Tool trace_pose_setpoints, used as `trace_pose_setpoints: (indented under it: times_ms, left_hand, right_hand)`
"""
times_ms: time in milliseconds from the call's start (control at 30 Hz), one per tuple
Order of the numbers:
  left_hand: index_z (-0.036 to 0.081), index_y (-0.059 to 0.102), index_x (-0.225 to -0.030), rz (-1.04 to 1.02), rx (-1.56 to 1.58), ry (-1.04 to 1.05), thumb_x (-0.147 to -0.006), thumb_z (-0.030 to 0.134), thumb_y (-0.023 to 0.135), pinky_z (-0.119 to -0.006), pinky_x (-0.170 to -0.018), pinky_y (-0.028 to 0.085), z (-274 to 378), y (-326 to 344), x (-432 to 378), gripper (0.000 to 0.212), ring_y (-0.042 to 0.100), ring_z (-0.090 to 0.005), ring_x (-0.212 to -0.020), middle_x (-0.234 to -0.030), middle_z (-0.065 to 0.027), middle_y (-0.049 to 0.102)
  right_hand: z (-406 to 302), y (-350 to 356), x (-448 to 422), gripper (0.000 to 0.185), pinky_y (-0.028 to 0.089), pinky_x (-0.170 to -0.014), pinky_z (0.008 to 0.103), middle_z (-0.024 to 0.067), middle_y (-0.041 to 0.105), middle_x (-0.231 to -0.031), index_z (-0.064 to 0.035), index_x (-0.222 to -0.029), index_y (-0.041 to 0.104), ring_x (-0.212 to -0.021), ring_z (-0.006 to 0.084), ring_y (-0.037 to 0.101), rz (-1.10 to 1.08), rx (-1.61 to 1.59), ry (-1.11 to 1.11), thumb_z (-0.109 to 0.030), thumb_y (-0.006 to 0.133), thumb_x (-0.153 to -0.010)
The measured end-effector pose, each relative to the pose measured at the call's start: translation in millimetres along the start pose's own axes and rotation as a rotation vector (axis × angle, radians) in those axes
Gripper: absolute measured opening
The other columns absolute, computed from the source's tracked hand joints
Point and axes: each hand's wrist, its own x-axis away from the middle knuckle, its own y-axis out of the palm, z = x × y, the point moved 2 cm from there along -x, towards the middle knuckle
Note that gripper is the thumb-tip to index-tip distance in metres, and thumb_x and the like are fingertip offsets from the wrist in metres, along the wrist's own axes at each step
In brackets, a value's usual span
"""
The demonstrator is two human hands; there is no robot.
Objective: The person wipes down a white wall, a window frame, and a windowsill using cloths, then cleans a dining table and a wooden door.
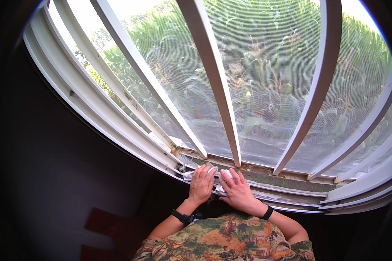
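My left hand [201, 183] lies over a crumpled white cloth or tissue [188, 176] at the left end of the window's lower sliding track [287, 196]. Beside it, my right hand [237, 191] rests with fingers spread on another white piece [219, 188] on the same track; whether the two pieces are one cannot be told. Both palms face down, and the fingertips point towards the window. The undersides of both hands are hidden. Dirt marks the track and the worn ledge behind it.
White upright bars [215, 75] stand just beyond the track, with an insect screen [268, 81] behind them and tall maize plants outside. The white side frame [85, 94] curves along the left above a dark wall [62, 169]. Red shapes [101, 222] show low at the left.
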Motion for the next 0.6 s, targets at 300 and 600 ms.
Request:
trace_pose_setpoints:
  times_ms: [300, 600]
  left_hand:
    - [0.007, 0.060, -0.148, -0.036, 0.030, 0.065, -0.101, 0.018, 0.064, -0.055, -0.127, 0.030, 64.3, 39.0, -5.2, 0.048, 0.047, -0.0388, -0.145, -0.151, -0.0159, 0.056]
    - [0.001, 0.052, -0.149, -0.088, 0.018, 0.142, -0.103, 0.027, 0.061, -0.054, -0.128, 0.029, 173.8, 95.1, -17.0, 0.054, 0.046, -0.0368, -0.145, -0.150, -0.0199, 0.053]
  right_hand:
    - [28.5, -12.5, 48.2, 0.086, 0.020, -0.131, 0.0574, 0.0120, 0.035, -0.173, -0.0077, -0.160, 0.051, -0.161, 0.0403, 0.025, 0.012, 0.018, 0.051, -0.057, 0.074, -0.092]
    - [80.4, -43.9, 152.9, 0.089, 0.023, -0.130, 0.0594, 0.0097, 0.036, -0.173, -0.0099, -0.158, 0.054, -0.159, 0.0412, 0.029, 0.050, 0.074, 0.160, -0.055, 0.079, -0.086]
